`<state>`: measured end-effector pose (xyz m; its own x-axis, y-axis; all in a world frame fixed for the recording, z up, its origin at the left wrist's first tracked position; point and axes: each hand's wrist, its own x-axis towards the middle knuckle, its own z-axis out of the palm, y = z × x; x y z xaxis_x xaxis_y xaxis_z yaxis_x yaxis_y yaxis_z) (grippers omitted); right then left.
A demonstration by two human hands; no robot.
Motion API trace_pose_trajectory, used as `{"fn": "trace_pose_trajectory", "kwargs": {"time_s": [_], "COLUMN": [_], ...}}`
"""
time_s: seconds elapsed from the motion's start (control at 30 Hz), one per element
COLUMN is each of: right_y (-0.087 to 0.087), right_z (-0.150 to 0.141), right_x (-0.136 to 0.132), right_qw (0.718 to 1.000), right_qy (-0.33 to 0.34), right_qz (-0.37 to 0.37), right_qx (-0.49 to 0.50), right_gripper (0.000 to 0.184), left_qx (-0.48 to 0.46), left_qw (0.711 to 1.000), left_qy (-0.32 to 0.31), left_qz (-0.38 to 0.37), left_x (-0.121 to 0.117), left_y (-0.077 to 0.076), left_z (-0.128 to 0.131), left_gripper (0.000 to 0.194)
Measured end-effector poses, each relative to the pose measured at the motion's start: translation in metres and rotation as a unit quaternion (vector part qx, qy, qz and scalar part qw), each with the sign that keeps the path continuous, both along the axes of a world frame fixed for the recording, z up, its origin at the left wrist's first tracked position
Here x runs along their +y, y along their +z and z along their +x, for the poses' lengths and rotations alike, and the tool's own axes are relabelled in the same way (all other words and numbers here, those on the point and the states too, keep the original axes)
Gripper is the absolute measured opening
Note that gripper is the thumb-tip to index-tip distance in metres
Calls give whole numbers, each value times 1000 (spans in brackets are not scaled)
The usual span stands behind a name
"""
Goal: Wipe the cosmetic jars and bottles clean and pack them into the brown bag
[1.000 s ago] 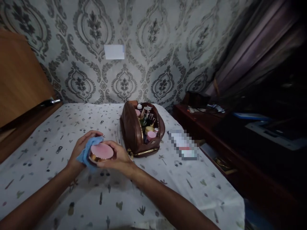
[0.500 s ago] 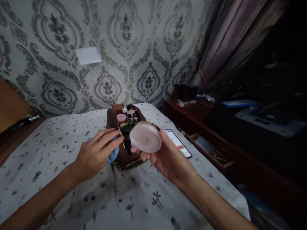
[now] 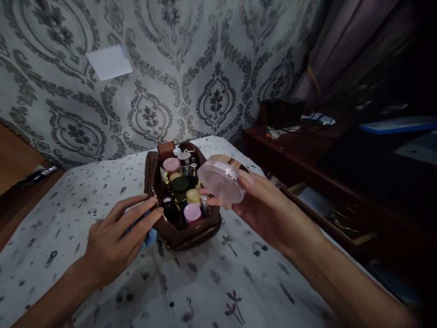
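My right hand (image 3: 262, 205) grips a round pink compact (image 3: 221, 180) with a gold rim, tilted just above the right side of an open brown cosmetic bag (image 3: 177, 228). The bag stands on the patterned bedsheet and is packed with several jars and bottles, among them a pink-capped jar (image 3: 192, 212) and a dark green lid (image 3: 180, 184). My left hand (image 3: 116, 234) lies with fingers stretched toward the bag's left rim, fingertips at its edge, and covers a blue cloth (image 3: 150, 237) of which only a corner shows.
A white bedsheet (image 3: 211, 282) with small prints covers the surface. A dark wooden side table (image 3: 307, 150) with cables and an open drawer (image 3: 327, 209) stands to the right. Patterned wallpaper with a white note (image 3: 108, 62) lies behind; a wooden headboard (image 3: 13, 159) is at the left.
My right hand lifted the compact from in front of me up over the bag. My left hand, with the blue cloth under it, moved to the bag's left rim. The view swung right and closer.
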<state>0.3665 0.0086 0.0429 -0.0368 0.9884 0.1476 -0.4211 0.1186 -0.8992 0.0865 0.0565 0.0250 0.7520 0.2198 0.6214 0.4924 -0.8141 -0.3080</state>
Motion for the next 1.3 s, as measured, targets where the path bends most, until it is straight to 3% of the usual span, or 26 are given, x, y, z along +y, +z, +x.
{"fn": "trace_pose_trajectory", "kwargs": {"time_s": [0.23,0.43,0.53,0.63,0.7,0.8,0.93,1.03,1.1,1.3], "right_y": [9,10,16,26,32,34,32,36,39,36], "right_z": [-5,-14,-19,-26,-32,-43,-57,-63,-65,-68], "right_x": [24,51,67,92,113,140,155,155,155,162], "right_qw": [978,885,869,876,863,811,718,647,624,631], "right_qy": [-53,-142,-147,-155,-155,-161,-177,-144,-100,11], "right_qz": [86,219,218,191,186,182,164,126,107,134], "right_qx": [-180,-386,-420,-415,-444,-532,-653,-738,-768,-764], "right_gripper": [42,52,51,63,72,74,70,60,52,55], "left_qx": [-10,-37,-30,-36,-37,-31,-33,-29,-35,-33], "left_qw": [1000,999,999,999,999,999,999,999,999,999], "left_qy": [-16,-4,-9,-14,-12,-9,-11,-13,-16,-19], "left_qz": [-16,-30,-18,-6,-5,-6,-9,-8,-7,-8], "left_x": [1,1,0,-1,-1,-1,0,1,2,2], "left_y": [-4,-11,-9,-6,-6,-7,-10,-12,-13,-13], "left_z": [0,-2,-1,0,0,-1,-3,-4,-4,-4], "left_gripper": [34,40,33,31,33,37,41,42,41,41]}}
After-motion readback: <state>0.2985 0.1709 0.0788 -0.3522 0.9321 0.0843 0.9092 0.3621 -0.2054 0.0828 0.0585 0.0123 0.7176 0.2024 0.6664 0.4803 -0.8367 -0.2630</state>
